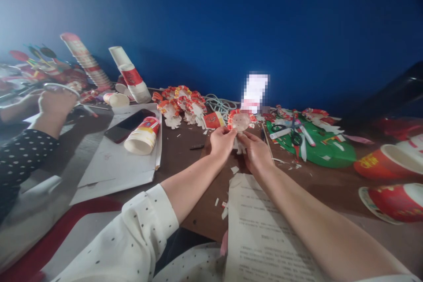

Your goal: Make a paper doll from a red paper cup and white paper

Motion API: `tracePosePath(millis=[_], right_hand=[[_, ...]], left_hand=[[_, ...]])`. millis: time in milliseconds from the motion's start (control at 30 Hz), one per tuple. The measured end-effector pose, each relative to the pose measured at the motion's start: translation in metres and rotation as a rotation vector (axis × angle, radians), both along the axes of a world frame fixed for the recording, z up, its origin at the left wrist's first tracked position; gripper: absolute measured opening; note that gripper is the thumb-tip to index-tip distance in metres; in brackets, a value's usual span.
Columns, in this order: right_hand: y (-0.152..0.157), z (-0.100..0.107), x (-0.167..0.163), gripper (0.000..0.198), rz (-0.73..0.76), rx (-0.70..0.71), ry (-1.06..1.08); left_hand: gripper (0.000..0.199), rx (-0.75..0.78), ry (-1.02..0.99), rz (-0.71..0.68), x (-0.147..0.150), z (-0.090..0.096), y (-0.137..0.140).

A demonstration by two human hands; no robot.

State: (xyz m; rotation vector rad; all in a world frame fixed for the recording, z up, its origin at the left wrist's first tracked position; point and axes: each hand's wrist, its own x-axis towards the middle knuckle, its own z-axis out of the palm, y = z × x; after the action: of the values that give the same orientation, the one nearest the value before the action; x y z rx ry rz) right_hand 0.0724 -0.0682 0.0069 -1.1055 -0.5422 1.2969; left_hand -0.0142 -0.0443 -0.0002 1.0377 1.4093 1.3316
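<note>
Both arms reach forward and converge, the left forearm [191,185] slanting rightward, the right forearm [310,216] leftward and bare for nearly all its visible length. The left hand [223,144] and right hand [258,153] sit close together (the left slightly higher in view), fingers [248,138] bent and pinching.

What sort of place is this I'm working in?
It looks like a craft table, perhaps in a classroom or workshop: there's a tall stack of paper cups, a pile of cut-paper pieces and scissors.
</note>
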Motion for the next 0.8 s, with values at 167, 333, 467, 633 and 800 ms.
tracePosePath(millis=[167, 333, 467, 633, 800], right_hand=[[-0.0021, 0.0061, -0.0019, 0.03, -0.03, -0.015, -0.04], [0.0008, 0.0052, -0.0025, 0.023, -0.068, -0.019, -0.082], [0.0058, -0.0006, -0.0009, 0.019, -0.117, -0.019, -0.069], [0.0072, -0.0017, 0.0, 0.018, -0.137, -0.013, -0.063], [0.0064, -0.0025, -0.0023, 0.018, -0.141, -0.01, -0.054]], left_hand=[[0.02, -0.02, 0.005, 0.014, 0.0001, 0.0031, -0.0025], [0.021, -0.026, -0.015, 0.001, 0.0023, 0.0049, -0.0057], [0.023, -0.03, -0.022, -0.035, 0.0043, 0.0028, -0.0064], [0.022, -0.012, -0.065, -0.086, 0.006, 0.0021, -0.0063], [0.022, -0.025, -0.087, -0.063, 0.0064, 0.0027, -0.0059]])
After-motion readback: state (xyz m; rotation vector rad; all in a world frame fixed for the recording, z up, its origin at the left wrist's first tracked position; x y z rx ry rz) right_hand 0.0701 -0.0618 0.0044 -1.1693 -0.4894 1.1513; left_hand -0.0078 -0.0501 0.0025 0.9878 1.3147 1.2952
